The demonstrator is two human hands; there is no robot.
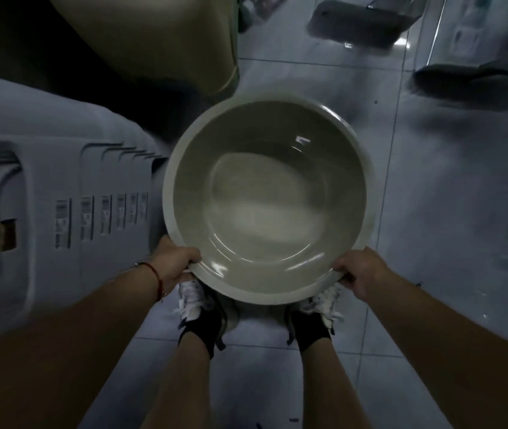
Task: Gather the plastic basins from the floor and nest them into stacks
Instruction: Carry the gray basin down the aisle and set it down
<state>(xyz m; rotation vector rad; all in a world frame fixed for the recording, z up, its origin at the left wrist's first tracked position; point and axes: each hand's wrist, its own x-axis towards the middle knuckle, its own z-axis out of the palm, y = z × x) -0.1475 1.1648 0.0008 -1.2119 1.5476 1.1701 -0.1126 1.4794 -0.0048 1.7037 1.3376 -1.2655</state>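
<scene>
A round, pale grey-green plastic basin [269,196] fills the middle of the view, held level above the tiled floor with its empty inside facing up. My left hand [173,266] grips its near rim on the left, thumb over the edge. My right hand [359,272] grips the near rim on the right in the same way. My two feet in dark shoes with white laces stand right under the basin's near edge.
A stack of nested grey plastic items with barcode labels [45,199] lies along the left. A tall olive stack of basins [166,41] rises at the upper left. Dark blurred objects [355,23] lie on the glossy tiles [432,212] at the upper right.
</scene>
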